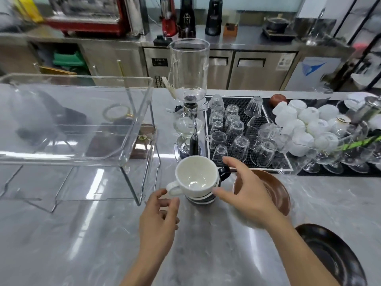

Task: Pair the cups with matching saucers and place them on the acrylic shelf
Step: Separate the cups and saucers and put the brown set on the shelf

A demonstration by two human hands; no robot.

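Nearest me, a dark saucer (334,256) sits at the counter (61,234) edge. My left hand (158,219) hovers with fingers loosely curled, just short of the white cup (194,176) handle, holding nothing. My right hand (247,193) spreads open, fingertips at the cup's rim. The cup is nested on a stack of striped cups. A brown saucer (274,188) lies behind my right hand. I judge: steady the stack, lift straight up. Acrylic shelf (78,120) stands far left.
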